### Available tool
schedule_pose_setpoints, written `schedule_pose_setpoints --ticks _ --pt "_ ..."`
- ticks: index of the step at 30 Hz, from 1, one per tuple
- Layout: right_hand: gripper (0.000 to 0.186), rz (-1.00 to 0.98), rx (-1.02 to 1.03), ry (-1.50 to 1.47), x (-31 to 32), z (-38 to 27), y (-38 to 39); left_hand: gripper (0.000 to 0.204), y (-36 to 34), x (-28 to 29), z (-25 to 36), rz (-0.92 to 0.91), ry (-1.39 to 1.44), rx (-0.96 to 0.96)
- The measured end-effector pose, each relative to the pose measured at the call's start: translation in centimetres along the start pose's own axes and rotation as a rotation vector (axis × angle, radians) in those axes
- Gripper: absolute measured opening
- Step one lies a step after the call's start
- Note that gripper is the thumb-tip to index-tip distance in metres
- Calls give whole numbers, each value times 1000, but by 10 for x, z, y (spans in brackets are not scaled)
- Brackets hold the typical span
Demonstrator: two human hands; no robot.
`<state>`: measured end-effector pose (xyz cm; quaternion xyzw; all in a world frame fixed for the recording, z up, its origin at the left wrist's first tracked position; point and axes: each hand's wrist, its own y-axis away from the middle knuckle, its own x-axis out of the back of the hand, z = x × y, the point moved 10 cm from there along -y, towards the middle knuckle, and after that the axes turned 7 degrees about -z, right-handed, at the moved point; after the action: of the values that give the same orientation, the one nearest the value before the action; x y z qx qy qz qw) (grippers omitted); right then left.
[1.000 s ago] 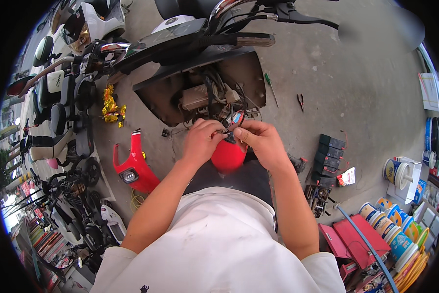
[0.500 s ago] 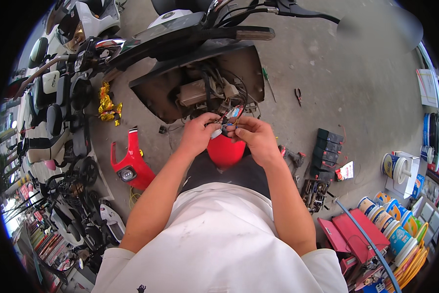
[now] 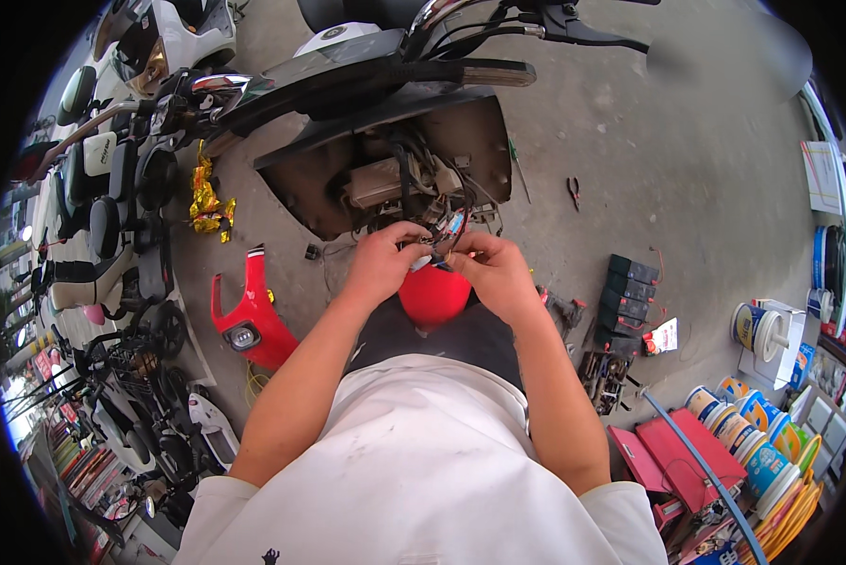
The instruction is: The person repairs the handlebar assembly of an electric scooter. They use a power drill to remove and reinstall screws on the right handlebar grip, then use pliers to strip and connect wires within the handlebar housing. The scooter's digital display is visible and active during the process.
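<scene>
Between the left hand (image 3: 382, 266) and right hand (image 3: 491, 275), I locate thin multicoloured wires (image 3: 454, 226) and a small white plastic piece (image 3: 421, 264). Both hands pinch narrowly on the wires; I cannot tell which strands. Support them near the fingertips; avoid tugging.

Fingers (image 3: 406, 232) partly hide the wires (image 3: 467, 209), and the upper edge crops the scooter (image 3: 340, 68).
</scene>
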<state>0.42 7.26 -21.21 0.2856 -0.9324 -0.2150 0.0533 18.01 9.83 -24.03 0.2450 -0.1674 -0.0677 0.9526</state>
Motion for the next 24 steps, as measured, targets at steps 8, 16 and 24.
schedule_pose_setpoints --ticks 8,16,24 --pt "11 218 18 -248 2 -12 -13 26 3 1 3 74 -47 -7" --pt "9 319 41 227 -4 -13 -11 24 9 4 16 153 -119 -105" --pt "14 382 -3 -55 -6 27 -18 21 8 5 11 139 -84 -109"
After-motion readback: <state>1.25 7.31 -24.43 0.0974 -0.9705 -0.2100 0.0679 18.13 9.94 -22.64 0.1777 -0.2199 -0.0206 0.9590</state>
